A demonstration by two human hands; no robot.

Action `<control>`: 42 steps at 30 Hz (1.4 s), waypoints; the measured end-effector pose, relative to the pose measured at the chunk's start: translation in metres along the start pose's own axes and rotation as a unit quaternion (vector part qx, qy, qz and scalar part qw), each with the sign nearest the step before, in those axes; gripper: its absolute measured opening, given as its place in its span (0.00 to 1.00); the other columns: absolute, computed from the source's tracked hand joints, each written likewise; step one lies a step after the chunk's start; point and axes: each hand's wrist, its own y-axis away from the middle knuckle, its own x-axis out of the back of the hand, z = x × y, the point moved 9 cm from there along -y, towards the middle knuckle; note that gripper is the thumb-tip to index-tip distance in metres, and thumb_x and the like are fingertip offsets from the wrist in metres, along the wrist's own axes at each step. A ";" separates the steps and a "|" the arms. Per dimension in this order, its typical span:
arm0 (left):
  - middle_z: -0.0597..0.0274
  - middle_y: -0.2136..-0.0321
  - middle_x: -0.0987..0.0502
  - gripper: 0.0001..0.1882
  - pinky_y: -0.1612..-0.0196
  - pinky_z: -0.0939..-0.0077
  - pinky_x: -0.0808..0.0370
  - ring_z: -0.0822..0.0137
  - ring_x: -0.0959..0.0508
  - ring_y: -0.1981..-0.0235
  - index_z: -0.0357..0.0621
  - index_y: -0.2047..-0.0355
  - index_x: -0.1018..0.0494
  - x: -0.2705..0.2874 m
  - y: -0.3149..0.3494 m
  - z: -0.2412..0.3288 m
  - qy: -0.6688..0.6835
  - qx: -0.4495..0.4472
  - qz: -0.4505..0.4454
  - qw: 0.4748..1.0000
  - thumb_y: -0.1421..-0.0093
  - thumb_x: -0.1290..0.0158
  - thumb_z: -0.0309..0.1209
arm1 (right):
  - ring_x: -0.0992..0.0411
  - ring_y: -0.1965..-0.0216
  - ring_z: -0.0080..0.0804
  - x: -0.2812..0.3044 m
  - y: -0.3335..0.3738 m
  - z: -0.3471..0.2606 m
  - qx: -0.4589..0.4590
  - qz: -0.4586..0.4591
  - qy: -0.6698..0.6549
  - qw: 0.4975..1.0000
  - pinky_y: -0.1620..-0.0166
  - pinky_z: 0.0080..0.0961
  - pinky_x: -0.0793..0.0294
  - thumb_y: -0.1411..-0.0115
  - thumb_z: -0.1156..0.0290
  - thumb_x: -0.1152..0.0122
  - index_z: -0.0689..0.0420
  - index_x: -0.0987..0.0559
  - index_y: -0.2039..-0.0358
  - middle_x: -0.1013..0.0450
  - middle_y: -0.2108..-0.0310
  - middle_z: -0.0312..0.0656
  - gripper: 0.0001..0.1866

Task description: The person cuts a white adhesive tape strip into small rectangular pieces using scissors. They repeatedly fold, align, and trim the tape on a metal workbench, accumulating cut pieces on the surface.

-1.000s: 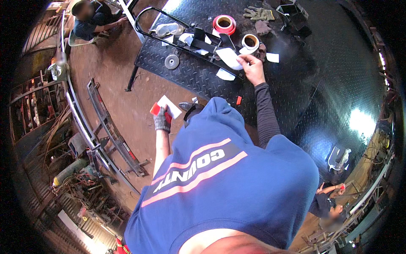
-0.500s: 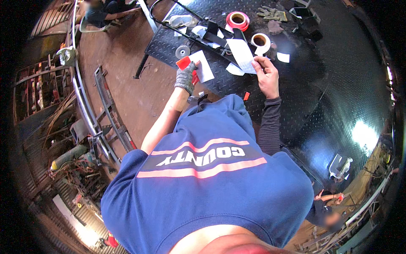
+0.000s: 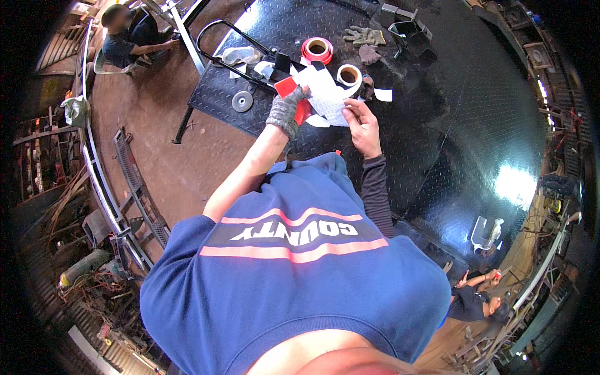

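A grey knit glove covers my left hand [image 3: 286,115], with the fingertips bare. It grips a red-and-white strip [image 3: 285,86], its red part showing on both sides of the hand. My bare right hand [image 3: 364,128] pinches the edge of a white patterned strip [image 3: 329,99] between thumb and fingers. The two strips meet and overlap in front of me; whether they are joined I cannot tell. Just beyond stand a white tape roll [image 3: 349,75] and a red-and-white tape roll [image 3: 317,51] on the black tread plate [image 3: 431,125].
A black bent-tube frame [image 3: 215,25], clear goggles [image 3: 240,55] and a grey disc [image 3: 242,101] lie at the plate's left. Work gloves [image 3: 364,35] lie farther back. One person [image 3: 128,40] sits at upper left; another person [image 3: 475,300] is at lower right.
My right hand has brought its white strip left and down, against the strip in my left hand. The whole view has shifted, bringing the seated person further in.
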 end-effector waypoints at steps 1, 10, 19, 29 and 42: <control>0.62 0.71 0.26 0.17 0.74 0.68 0.24 0.65 0.24 0.74 0.43 0.61 0.31 -0.001 0.000 0.001 -0.003 -0.001 -0.002 1.000 0.50 0.41 0.31 | 0.33 0.66 0.16 0.001 0.000 0.000 0.003 0.008 0.012 1.000 0.61 0.14 0.34 0.43 0.76 0.45 0.59 0.27 0.60 0.29 0.68 0.33 0.10; 0.59 0.65 0.25 0.20 0.66 0.66 0.24 0.63 0.24 0.67 0.40 0.57 0.31 0.001 0.001 0.014 0.006 -0.032 0.014 0.999 0.47 0.43 0.36 | 0.30 0.69 0.19 -0.008 -0.012 0.016 -0.018 0.034 0.017 0.999 0.65 0.17 0.32 0.43 0.75 0.47 0.60 0.26 0.61 0.26 0.69 0.37 0.10; 0.60 0.67 0.25 0.19 0.68 0.71 0.25 0.66 0.24 0.70 0.39 0.59 0.30 0.014 0.002 0.007 -0.040 0.000 0.019 0.999 0.46 0.44 0.38 | 0.28 0.65 0.23 -0.030 -0.009 0.035 -0.065 -0.023 0.020 0.997 0.62 0.19 0.30 0.44 0.74 0.46 0.62 0.27 0.56 0.25 0.64 0.40 0.14; 0.66 0.73 0.25 0.17 0.73 0.79 0.30 0.74 0.27 0.75 0.42 0.63 0.28 0.025 0.006 0.013 -0.128 0.005 0.018 0.992 0.45 0.46 0.43 | 0.28 0.64 0.23 -0.027 -0.014 0.022 -0.053 -0.049 0.062 0.995 0.62 0.19 0.31 0.45 0.72 0.45 0.60 0.25 0.56 0.25 0.64 0.41 0.15; 0.68 0.75 0.25 0.19 0.73 0.81 0.32 0.78 0.28 0.75 0.41 0.64 0.27 0.017 0.017 0.030 -0.248 -0.016 -0.053 0.967 0.44 0.47 0.45 | 0.28 0.64 0.23 -0.033 -0.010 0.022 -0.073 -0.059 0.047 0.994 0.58 0.19 0.31 0.45 0.74 0.45 0.62 0.25 0.56 0.25 0.64 0.42 0.15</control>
